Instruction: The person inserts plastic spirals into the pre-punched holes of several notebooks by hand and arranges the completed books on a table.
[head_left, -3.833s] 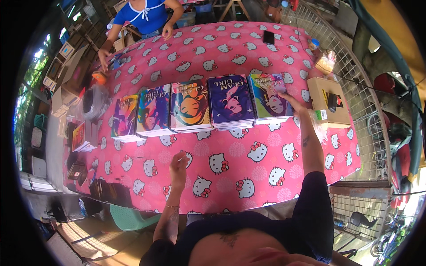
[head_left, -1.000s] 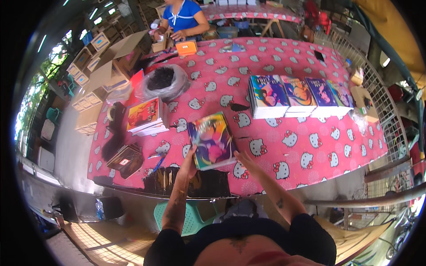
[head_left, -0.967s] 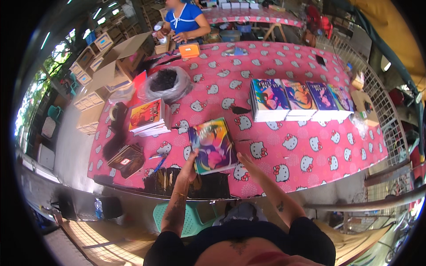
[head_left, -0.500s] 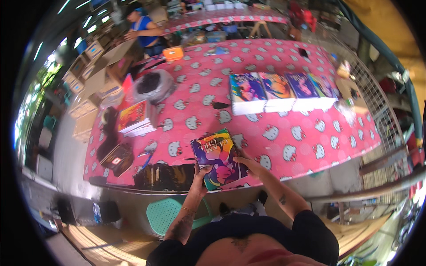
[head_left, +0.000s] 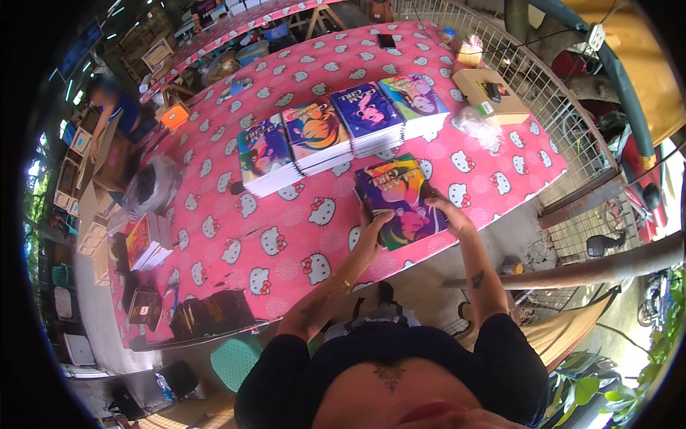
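Wire fencing (head_left: pixel 572 129) bounds the cluttered workspace on the right; cartons (head_left: pixel 91 207) crowd the left. Between them stretches a long pink tabletop (head_left: pixel 221 272) printed with cat heads, a black patch (head_left: pixel 214 313) showing at its near left. At the far left, a person in blue (head_left: pixel 127 118) leans among the cartons. A green chair (head_left: pixel 232 361) stands by the near edge. Four notebook stacks (head_left: pixel 357 121) form a slanting row, with a brown box (head_left: pixel 471 86) and clear plastic (head_left: pixel 479 132) to their right.

Over the tabletop's front edge is the notebook (head_left: pixel 404 204): purple, yellow and magenta cover, dark spiral along its left side. Whether it touches the tabletop, or others lie beneath it, I cannot tell. Left hand (head_left: pixel 371 234) and right hand (head_left: pixel 451 214) hold it by opposite sides, each grip closed on an edge, left thumb on the cover.
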### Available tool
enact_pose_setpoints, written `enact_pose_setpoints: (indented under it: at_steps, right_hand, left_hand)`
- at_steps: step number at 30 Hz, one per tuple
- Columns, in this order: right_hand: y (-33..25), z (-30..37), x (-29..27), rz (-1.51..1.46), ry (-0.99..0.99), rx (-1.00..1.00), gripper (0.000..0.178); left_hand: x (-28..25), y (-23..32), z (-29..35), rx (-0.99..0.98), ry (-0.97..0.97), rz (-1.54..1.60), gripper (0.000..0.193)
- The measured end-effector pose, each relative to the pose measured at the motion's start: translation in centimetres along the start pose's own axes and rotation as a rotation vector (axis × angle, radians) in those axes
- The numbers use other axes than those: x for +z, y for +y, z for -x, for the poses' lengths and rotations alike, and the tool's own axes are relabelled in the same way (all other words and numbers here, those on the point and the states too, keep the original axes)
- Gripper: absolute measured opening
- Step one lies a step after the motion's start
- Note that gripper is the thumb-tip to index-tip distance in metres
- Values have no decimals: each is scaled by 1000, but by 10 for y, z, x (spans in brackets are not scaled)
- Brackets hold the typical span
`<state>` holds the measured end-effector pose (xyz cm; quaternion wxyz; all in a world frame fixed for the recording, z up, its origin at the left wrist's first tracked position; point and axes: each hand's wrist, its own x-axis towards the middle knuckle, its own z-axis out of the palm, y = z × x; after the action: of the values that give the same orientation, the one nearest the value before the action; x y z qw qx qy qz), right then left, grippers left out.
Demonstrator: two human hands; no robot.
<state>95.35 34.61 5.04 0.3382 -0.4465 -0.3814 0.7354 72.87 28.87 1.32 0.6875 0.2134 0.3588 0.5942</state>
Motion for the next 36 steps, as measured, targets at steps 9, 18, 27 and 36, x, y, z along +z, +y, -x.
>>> enact_pose_setpoints:
  at_steps: [9,18,27,36]
  right_hand:
    - [-75,-58,-147,14,-23,23,66]
    - [-103,-82,-154,74,-166,12,71]
    - [-79,-92,-180,142,-184,46,80]
    - [-175,-253,-189,242,4,-89,97]
  left_hand:
    - [92,-48,-131,-100,-36,-310,90]
    - [101,-51,-145,-110,126,-48,56]
    - [82,-83,-161,-149,152,-195,118]
    - [5,-6,-94,387,141,-1376,46]
